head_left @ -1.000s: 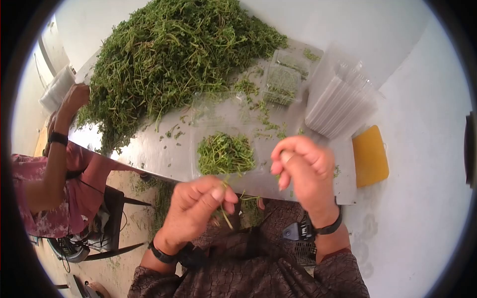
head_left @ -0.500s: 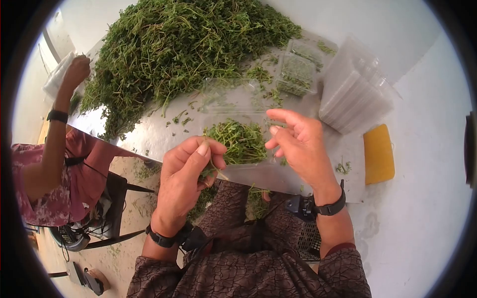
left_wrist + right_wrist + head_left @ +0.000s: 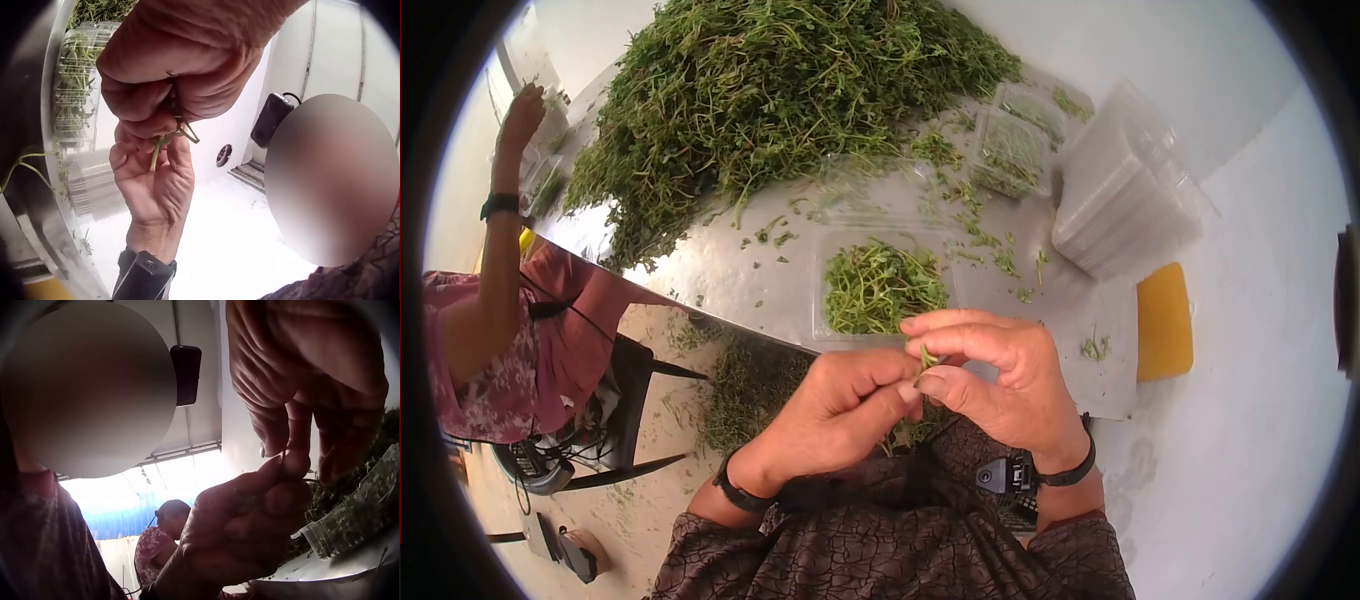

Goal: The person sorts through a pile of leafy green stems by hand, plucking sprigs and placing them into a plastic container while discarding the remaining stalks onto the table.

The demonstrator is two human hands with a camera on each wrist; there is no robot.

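Both hands meet over the table's front edge in the head view. My left hand (image 3: 840,410) curls round a few thin green stems (image 3: 154,161), whose cut ends poke out below its fingers in the left wrist view. The thumb and fingers of my right hand (image 3: 1010,385) pinch the leafy end of the same green sprig (image 3: 928,357). Just beyond the hands lies an open clear plastic box (image 3: 819,318), its lid (image 3: 870,190) folded back. A heap of leafy greens (image 3: 885,285) fills the box.
A large mound of greens (image 3: 790,100) covers the back of the metal table (image 3: 720,285). Filled boxes (image 3: 1010,155) and a stack of clear boxes (image 3: 1125,190) stand at right, near a yellow board (image 3: 1165,325). Another person (image 3: 485,340) works at left.
My left hand has moved right and my right hand has come down to meet it at the sprig. The other person's arm has risen toward the back left.
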